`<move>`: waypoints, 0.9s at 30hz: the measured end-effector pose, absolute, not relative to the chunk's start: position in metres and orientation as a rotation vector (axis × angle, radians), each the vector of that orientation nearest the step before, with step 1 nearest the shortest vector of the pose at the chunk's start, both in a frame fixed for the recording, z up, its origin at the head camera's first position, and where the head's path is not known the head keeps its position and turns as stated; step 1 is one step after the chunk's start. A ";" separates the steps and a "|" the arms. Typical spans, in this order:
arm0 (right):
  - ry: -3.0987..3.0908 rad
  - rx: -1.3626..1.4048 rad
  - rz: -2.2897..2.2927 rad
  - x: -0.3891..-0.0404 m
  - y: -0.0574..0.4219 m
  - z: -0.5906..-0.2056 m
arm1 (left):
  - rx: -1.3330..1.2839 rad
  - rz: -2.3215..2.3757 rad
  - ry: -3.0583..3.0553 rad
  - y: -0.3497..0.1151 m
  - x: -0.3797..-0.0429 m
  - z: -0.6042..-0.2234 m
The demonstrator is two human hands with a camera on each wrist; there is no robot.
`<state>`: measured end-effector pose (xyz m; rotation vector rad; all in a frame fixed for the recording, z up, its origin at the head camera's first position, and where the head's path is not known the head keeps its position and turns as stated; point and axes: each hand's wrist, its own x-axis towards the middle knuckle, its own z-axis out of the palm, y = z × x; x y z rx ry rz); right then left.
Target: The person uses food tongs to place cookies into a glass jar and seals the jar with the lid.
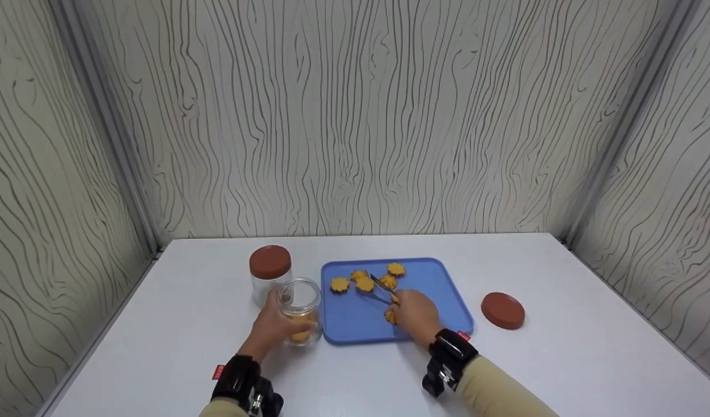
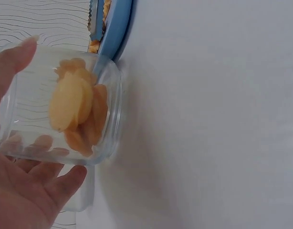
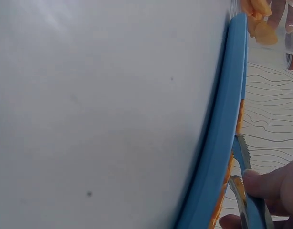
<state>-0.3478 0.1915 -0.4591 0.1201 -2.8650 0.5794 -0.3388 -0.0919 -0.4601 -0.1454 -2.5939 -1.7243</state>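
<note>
My left hand [image 1: 269, 329] grips a clear jar [image 1: 302, 307] from its left side, thumb and fingers spread around the wall. The jar is lidless, and several flower-shaped cookies [image 2: 72, 102] lie at its bottom in the left wrist view. Metal tongs [image 3: 254, 210] with toothed tips are pinched in my right hand [image 1: 417, 315] above the blue tray [image 1: 355, 324]. Their tips stand apart, on either side of a cookie [image 1: 365, 284]. Other cookies lie scattered on the tray, a few partly hidden by the right hand.
Behind the left hand stands a second jar [image 1: 265, 285] with a reddish-brown lid [image 1: 270, 262] on it. A loose lid [image 1: 502, 310] of the same colour lies right of the tray on the white table [image 1: 569, 347]. Patterned panels [image 1: 343, 116] enclose the back and sides.
</note>
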 end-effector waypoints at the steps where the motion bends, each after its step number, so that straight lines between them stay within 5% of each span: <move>1: -2.862 0.126 0.574 -0.348 0.191 -0.459 | -0.149 -1.722 -2.594 -0.092 -0.338 -0.460; 27: -2.832 0.137 0.645 -0.326 0.206 -0.457 | -0.122 -1.715 -2.597 -0.090 -0.341 -0.463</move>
